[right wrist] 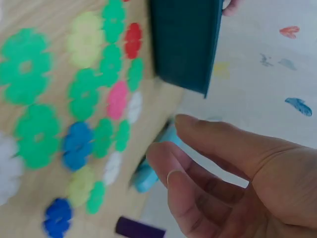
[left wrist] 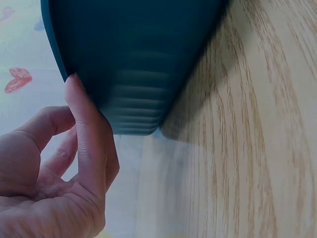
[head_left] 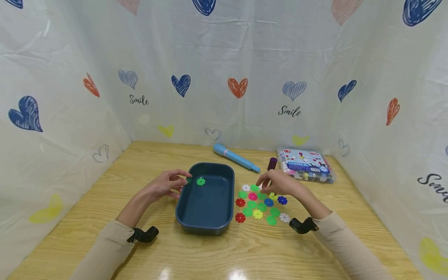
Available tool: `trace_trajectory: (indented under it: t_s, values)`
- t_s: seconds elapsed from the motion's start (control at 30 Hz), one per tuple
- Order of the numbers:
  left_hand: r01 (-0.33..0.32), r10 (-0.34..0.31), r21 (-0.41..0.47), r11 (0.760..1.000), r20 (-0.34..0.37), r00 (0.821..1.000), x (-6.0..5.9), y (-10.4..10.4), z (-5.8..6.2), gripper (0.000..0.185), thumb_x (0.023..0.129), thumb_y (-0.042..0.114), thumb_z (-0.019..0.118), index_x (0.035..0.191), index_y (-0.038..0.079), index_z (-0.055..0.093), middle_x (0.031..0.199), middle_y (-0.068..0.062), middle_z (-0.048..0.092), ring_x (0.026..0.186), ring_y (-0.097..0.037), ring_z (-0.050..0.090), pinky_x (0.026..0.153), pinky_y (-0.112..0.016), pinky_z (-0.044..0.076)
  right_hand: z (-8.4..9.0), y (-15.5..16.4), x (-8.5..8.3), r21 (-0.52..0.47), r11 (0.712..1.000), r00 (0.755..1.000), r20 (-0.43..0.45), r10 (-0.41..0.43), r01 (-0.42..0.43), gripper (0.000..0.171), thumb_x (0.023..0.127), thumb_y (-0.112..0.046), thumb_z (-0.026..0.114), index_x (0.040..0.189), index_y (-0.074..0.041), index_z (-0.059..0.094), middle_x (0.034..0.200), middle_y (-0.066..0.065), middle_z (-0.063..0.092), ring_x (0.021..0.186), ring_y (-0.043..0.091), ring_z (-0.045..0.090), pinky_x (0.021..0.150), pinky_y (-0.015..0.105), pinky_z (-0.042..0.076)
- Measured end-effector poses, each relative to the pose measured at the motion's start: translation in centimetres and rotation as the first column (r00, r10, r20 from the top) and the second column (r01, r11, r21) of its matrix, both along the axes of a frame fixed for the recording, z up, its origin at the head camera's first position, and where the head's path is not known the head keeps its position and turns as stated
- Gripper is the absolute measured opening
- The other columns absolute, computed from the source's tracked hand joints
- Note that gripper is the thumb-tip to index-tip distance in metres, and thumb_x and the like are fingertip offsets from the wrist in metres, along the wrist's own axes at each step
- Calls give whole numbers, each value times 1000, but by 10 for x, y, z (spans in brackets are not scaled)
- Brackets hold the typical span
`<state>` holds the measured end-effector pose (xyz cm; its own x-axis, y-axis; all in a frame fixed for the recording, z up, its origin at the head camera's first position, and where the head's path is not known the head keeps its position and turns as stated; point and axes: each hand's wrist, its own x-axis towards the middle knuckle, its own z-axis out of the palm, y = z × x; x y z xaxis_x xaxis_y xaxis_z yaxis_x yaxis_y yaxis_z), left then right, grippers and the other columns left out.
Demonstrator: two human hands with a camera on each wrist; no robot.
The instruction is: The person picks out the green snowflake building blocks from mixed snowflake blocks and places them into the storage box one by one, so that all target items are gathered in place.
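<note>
Green disc (head_left: 200, 181) lies in the tray (head_left: 210, 227), mid-worktop (head_left: 224, 252). Left hand (head_left: 166, 185) touches the tray's left rim, grip loosely curled, holding nothing. Right hand (head_left: 278, 182) hovers over the scattered discs (head_left: 260, 204) right of the tray, grip relaxed, empty.

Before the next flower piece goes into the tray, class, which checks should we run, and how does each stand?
1. Blue tray flat on the table: ok.
2. Left hand steadying the tray's rim: ok, fingers at its far left edge.
3. Room in the tray: ok, only one green piece shows inside.
4. Right hand over the loose pieces: ok.
5. Right hand already pinching a piece: cannot tell.
</note>
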<state>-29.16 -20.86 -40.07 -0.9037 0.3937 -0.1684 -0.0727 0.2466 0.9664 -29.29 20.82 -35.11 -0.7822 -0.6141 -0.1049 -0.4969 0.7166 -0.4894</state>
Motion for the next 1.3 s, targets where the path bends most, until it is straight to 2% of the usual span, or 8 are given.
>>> trace_trajectory:
  t_s: [0.17, 0.33, 0.5, 0.93, 1.13, 1.3]
  values:
    - [-10, 10, -3, 1000, 7, 1000, 1, 0, 1, 47, 98, 21, 61, 139, 3, 48, 119, -16, 59, 79, -14, 62, 64, -29, 60, -21, 31, 13, 26, 998, 998, 5, 62, -62, 19, 90, -10, 70, 107, -3, 72, 91, 3, 71, 80, 12, 66, 69, 21, 54]
    - [-9, 10, -6, 1000, 12, 1000, 2, -2, 0, 49, 97, 23, 62, 140, 2, 47, 119, -16, 59, 80, -14, 62, 64, -29, 60, -37, 47, 23, 8, 998, 997, 26, 68, -69, 18, 89, -11, 70, 106, -7, 72, 92, 3, 71, 80, 12, 64, 69, 21, 52]
    - [-6, 6, 7, 1000, 15, 1000, 2, -2, -1, 48, 97, 23, 62, 139, 3, 49, 118, -15, 59, 79, -14, 62, 63, -28, 60, -45, 52, 26, -1, 997, 997, 17, 72, -72, 19, 87, -12, 73, 105, -10, 73, 97, 4, 70, 85, 14, 63, 70, 22, 52]
    - [-2, 2, 12, 1000, 21, 1000, 2, -1, -1, 47, 97, 22, 62, 139, 4, 49, 119, -17, 57, 78, -13, 61, 62, -27, 59, -47, 50, 25, 9, 997, 997, -5, 72, -72, 15, 86, -10, 74, 101, -12, 72, 92, 2, 68, 81, 11, 60, 68, 22, 50]
    - [6, -6, 18, 1000, 12, 1000, 2, -1, -1, 49, 98, 23, 62, 140, 2, 47, 119, -17, 58, 78, -13, 61, 62, -28, 59, -44, 49, 26, 3, 998, 998, 21, 59, -59, 10, 87, -7, 70, 97, -11, 70, 84, -2, 64, 74, 7, 55, 65, 20, 48]
    - [10, -10, 17, 1000, 10, 1000, 1, 0, 1, 49, 97, 23, 62, 140, 3, 47, 120, -17, 57, 79, -13, 61, 63, -28, 60, -40, 50, 27, 19, 998, 997, 48, 64, -65, 12, 87, -5, 69, 97, -10, 70, 85, -2, 63, 73, 8, 51, 65, 20, 46]
